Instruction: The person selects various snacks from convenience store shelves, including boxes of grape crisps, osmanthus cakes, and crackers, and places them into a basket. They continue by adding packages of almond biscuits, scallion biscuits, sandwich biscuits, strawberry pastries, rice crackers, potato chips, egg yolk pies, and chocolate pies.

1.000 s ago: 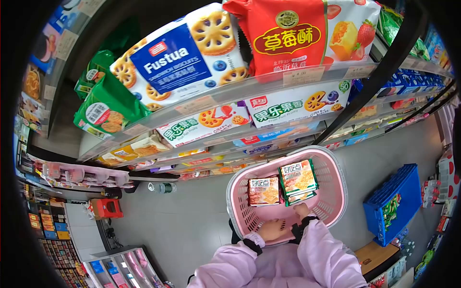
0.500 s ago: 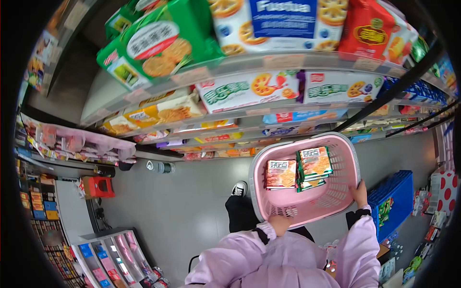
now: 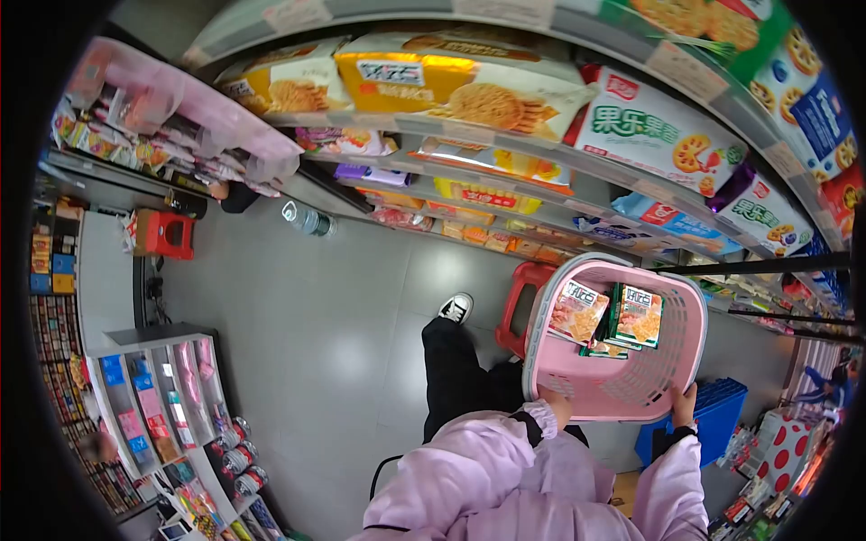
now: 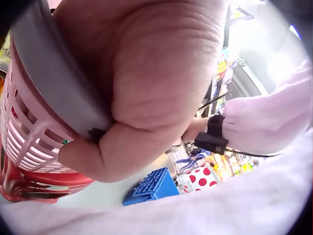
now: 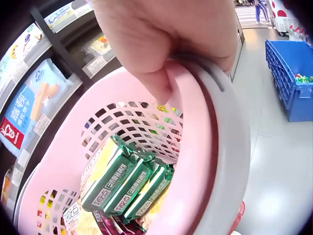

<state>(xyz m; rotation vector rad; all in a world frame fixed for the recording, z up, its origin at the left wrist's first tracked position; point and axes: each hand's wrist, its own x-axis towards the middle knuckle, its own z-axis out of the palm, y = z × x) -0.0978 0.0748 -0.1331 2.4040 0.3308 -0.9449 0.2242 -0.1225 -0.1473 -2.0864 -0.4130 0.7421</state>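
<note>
A pink plastic shopping basket (image 3: pixel 606 394) with a grey handle lying along its rim is held in front of the body. My left hand (image 3: pixel 557 408) grips the near-left rim; in the left wrist view its thumb (image 4: pixel 80 155) curls over the edge. At the near-right corner my right hand (image 3: pixel 684 406) holds the rim, fingers wrapped over pink wall and grey handle in the right wrist view. Inside, at the far end, lie several green-edged biscuit packs (image 3: pixel 640 316) in a stack. Beside them is a red-edged biscuit pack (image 3: pixel 577 311).
Shelves of boxed and bagged biscuits (image 3: pixel 469 90) run along the far side. A red stool (image 3: pixel 516 311) stands partly behind the basket. To the right is a blue crate (image 3: pixel 722 410) on the floor. A water bottle pack (image 3: pixel 308 219) and a low display rack (image 3: pixel 162 397) are at left.
My right hand has moved from over the basket's near side to its right rim. My view has swung left along the shelves, and the red stool has come into sight.
</note>
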